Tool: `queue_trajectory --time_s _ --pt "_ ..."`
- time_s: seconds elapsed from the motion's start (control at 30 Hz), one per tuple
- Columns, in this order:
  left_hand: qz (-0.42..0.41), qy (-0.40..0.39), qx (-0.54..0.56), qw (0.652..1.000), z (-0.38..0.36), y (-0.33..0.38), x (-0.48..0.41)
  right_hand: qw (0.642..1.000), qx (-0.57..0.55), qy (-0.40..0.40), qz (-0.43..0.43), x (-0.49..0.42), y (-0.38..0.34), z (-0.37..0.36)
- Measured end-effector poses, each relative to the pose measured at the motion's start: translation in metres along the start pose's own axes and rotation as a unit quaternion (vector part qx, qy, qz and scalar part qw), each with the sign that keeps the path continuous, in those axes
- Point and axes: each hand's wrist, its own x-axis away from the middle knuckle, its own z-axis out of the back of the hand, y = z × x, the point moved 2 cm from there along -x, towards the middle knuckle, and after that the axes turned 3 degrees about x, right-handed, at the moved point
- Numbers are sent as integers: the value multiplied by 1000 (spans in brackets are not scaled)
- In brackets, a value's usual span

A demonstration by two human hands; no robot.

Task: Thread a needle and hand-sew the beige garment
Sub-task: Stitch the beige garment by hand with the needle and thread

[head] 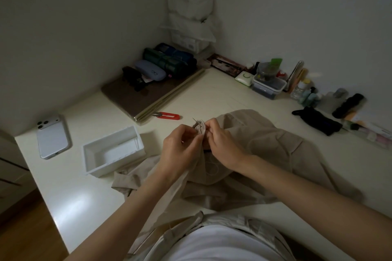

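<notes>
Mid-surface, just ahead of the torso: left hand [180, 144] and right hand [222, 144] meet over a raised fold of the beige cloth garment [275, 154]. Both grips are tight, with fingers curled and fingertips pinching the same bunched edge from either side. The hands are almost touching.

Thin metal needle [194, 120] sticks out of the top of the fold, tilted up-left, tip free. Can't tell which grip, if either, has the needle itself. Thread is too fine to make out. Fingers cover the stitch point, and the right hand hides the fold's right side.

The rest of the garment lies crumpled on the cream surface [212, 95], spreading right and draping over the near edge toward the lap.

Around it:
- Red-handled thread snips [168, 115] lie flat just beyond the left hand, apart from the cloth.
- White rectangular plastic tray [89, 154] sits left of the left hand, with a garment end just beside its near corner.
- White smartphone [52, 136] lies face down, further left by the surface edge.
- Brown flat board stack [127, 99] at back-left carries a lilac glasses case [150, 72] and dark green rolled pouches [169, 61].
- White stacked packages [191, 12] fill the far corner.
- Along the right wall are a clear lidded plastic box [268, 87], small bottles [301, 89] and a black fabric pouch [318, 122], all well apart from the hands.

Light is dim, so fine detail is poor.
</notes>
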Motion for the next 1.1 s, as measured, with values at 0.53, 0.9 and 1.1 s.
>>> queue_trajectory --time_s 0.53,0.9,1.1 --pt "18 62 22 998 9 -9 -12 998 47 13 42 -4 5 -1" --pt "14 80 38 996 12 -6 -14 996 71 16 59 -4 6 1" --pt "-30 63 9 997 11 -4 -9 995 68 21 65 -8 4 -2"
